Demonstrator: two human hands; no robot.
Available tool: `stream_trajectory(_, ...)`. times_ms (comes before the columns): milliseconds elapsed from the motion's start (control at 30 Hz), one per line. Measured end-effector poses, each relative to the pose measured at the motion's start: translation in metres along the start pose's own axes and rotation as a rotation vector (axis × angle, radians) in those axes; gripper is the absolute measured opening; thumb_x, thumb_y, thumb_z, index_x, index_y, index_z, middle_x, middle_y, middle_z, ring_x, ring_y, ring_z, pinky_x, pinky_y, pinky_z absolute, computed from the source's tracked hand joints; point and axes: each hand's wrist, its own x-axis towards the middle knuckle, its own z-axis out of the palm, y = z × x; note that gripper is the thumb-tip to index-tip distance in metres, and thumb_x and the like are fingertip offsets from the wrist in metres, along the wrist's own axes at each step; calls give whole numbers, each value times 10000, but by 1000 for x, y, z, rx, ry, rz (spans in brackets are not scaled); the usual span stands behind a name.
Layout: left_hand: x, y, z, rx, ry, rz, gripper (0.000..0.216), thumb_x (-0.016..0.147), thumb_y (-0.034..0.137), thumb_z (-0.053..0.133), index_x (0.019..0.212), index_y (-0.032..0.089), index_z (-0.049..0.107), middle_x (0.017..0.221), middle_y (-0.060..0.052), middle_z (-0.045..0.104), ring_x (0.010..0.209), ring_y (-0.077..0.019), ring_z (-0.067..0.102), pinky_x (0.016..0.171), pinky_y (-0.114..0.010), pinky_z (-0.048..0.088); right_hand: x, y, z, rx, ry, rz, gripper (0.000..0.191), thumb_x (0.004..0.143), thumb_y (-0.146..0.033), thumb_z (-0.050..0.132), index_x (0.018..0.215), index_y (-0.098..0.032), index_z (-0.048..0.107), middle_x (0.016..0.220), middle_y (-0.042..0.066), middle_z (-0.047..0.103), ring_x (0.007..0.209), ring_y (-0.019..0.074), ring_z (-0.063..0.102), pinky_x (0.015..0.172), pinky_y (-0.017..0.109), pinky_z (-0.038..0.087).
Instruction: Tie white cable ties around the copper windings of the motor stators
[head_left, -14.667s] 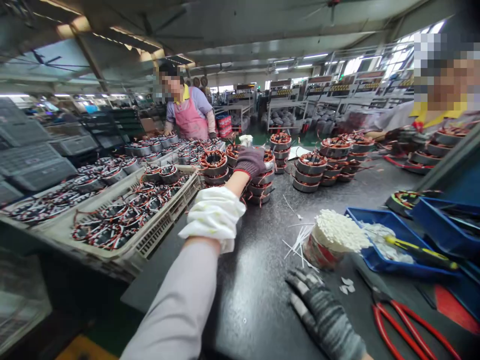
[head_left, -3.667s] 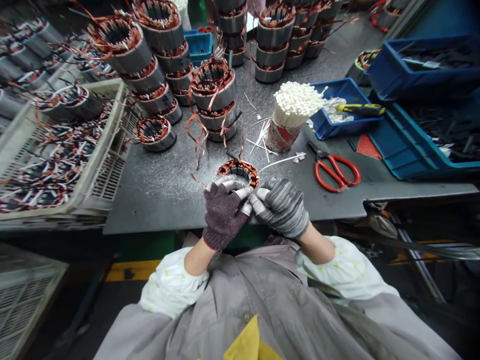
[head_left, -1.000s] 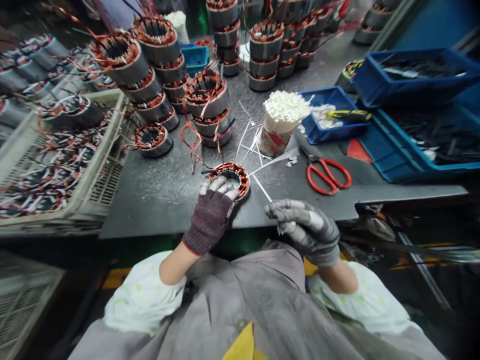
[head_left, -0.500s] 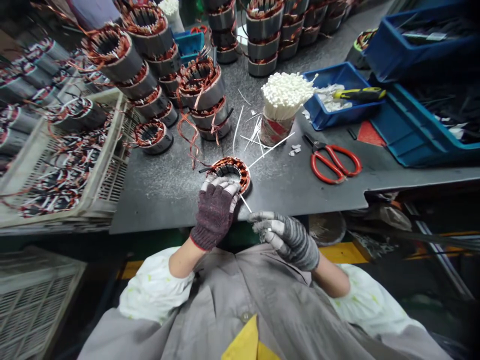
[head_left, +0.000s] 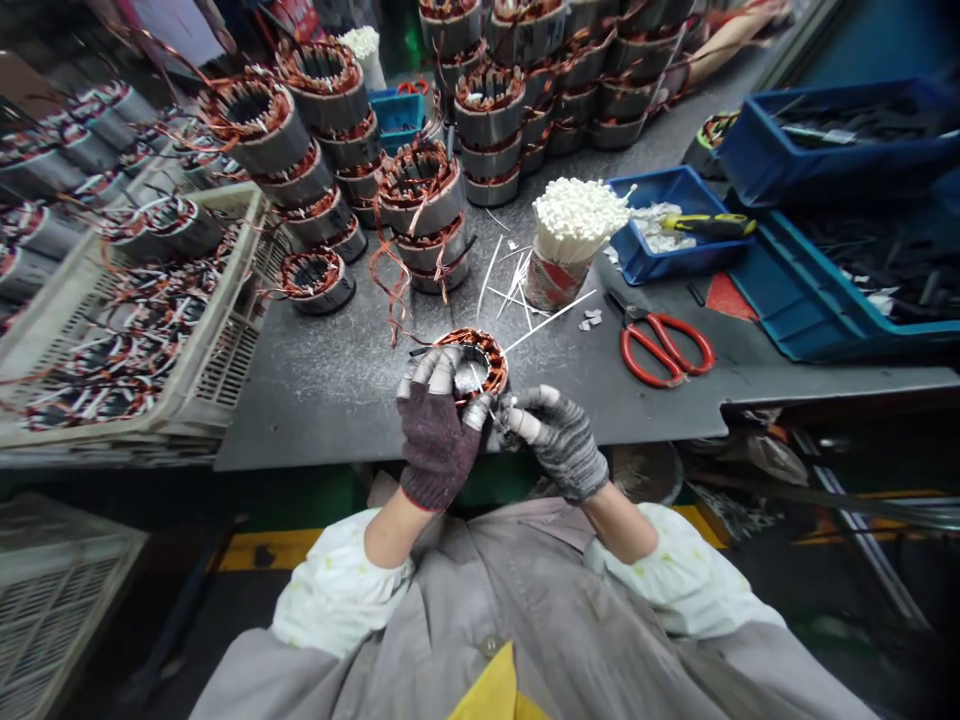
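Note:
A motor stator [head_left: 493, 358] with copper windings lies on the dark worktop near its front edge. My left hand [head_left: 439, 430], in a dark maroon glove with white fingertips, is closed on its near left side. From the stator's far right side a thin white cord [head_left: 551, 319] sticks out, and a piece of it also shows inside the ring. My right hand [head_left: 561, 440], in a grey striped glove, is at the stator's near right edge. Its thumb and fingers are pinched on the white cord's near end, which the fingertips mostly hide.
Red-handled cutters [head_left: 664, 345] lie to the right, near a tub of white cords [head_left: 561, 270]. Blue bins [head_left: 667, 260] stand behind them. Stacked stators [head_left: 420, 215] rise at the back, and a plastic crate [head_left: 232, 300] of stators is at left. A co-worker's arm [head_left: 731, 45] reaches in at top right.
My right hand has moved up and left to the stator's near edge. My left hand stays on the stator, its thumb now nearer the right fingertips. The view has shifted slightly.

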Motion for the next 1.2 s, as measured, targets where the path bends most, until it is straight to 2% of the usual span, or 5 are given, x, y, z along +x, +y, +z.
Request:
stream_trajectory(167, -2, 2, 0, -9, -44, -31, 502, 975, 325, 613, 1434, 136, 540, 1368, -183, 675, 1389, -335, 538, 1187, -547, 380, -12, 9, -3, -105, -109, -268, 138, 842, -350, 804, 908, -238, 760, 975, 55, 810, 916, 190, 767, 863, 337, 642)
stream_trajectory(367, 6, 3, -4, -164, -22, 7, 185, 968, 272, 641, 1140, 236, 698, 1103, -48, 786, 1197, -233, 662, 1156, -481, 398, 1, -1, -1, 27, 15, 71, 352, 719, -504, 870, 825, -235, 670, 612, -37, 689, 512, 140, 627, 511, 281, 562)
stream_trajectory(533, 9, 0, -6, -148, -48, 50, 123, 959, 251, 626, 1063, 242, 691, 1021, -24, 796, 1176, -231, 679, 1097, -478, 425, 6, -12, -1, -46, 60, 148, 310, 755, -508, 817, 802, -234, 680, 619, -27, 680, 536, 133, 597, 521, 273, 528)
stream_trajectory(1067, 6, -5, -13, -182, -190, 103, 221, 951, 271, 595, 1142, 253, 705, 1148, -46, 773, 1279, -258, 616, 1119, -498, 391, 26, -25, -9, -986, -199, -440, 266, 976, -388, 567, 942, -232, 780, 844, 67, 728, 774, 207, 646, 732, 349, 489)
stream_trajectory(1200, 5, 2, -11, -129, -122, 24, 197, 945, 292, 621, 1115, 245, 709, 1214, -66, 746, 1324, -282, 571, 1095, -498, 397, 19, -36, -7, -800, -80, -470, 238, 931, -397, 645, 762, -238, 698, 720, 50, 644, 741, 217, 608, 749, 374, 479)
